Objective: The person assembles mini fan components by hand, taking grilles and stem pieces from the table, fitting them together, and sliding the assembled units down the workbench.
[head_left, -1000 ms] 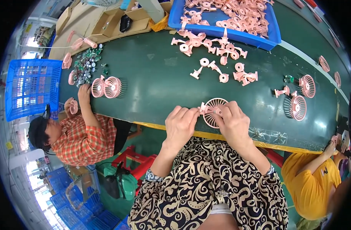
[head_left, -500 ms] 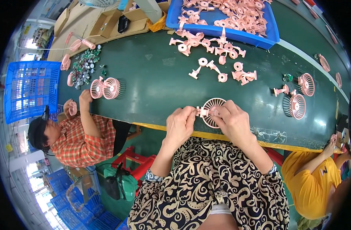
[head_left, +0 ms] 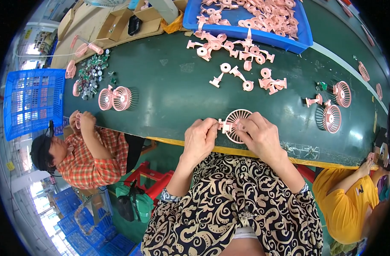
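A round pink fan cage [head_left: 236, 135] with thin ribs is between my hands, close to the near edge of the green table. My left hand [head_left: 201, 138] pinches a small pink bracket [head_left: 223, 125] that joins the cage's left side. My right hand [head_left: 259, 132] is closed over the right part of the cage, fingertips at its centre; whether they pinch a smaller piece there is hidden. Beyond my hands lie loose pink bracket arms [head_left: 247, 85] with ring ends.
A blue tray [head_left: 250, 30] heaped with pink parts stands at the far side. More fan cages [head_left: 332, 118] lie right, others [head_left: 121, 98] left near small green and silver parts [head_left: 91, 77]. A co-worker in a checked shirt [head_left: 92, 158] sits left, another in yellow [head_left: 342, 200] right.
My hands and the fan cage stay almost in place. The co-worker on the left has drawn a hand back from the cages on the table to the one they hold.
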Available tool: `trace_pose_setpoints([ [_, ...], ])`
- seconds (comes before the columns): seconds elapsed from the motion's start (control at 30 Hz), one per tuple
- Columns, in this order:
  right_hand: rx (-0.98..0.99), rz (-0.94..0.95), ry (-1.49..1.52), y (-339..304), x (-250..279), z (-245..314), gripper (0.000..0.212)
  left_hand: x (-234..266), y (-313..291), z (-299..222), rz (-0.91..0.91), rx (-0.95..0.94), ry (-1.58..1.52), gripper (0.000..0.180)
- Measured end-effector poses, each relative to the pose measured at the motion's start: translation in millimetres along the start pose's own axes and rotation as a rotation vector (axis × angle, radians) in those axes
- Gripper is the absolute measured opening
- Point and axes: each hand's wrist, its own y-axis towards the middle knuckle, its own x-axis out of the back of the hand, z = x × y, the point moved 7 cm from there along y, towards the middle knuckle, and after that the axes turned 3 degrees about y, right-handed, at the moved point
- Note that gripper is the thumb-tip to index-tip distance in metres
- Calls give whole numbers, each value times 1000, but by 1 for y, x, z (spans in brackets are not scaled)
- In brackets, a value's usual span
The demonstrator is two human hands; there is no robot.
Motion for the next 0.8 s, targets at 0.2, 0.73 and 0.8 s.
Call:
trace_pose_setpoints([
  [0.2, 8, 34, -27, 1, -2, 0, 19, 0, 3, 0, 8, -5, -8, 8],
  [0.73, 6, 130, -288, 4, -21, 7, 15, -9, 8, -23, -105, 20, 110, 57],
  [0.8, -44, 164, -275, 2, -24, 1, 19, -18, 9, -15, -100, 31, 81, 61],
])
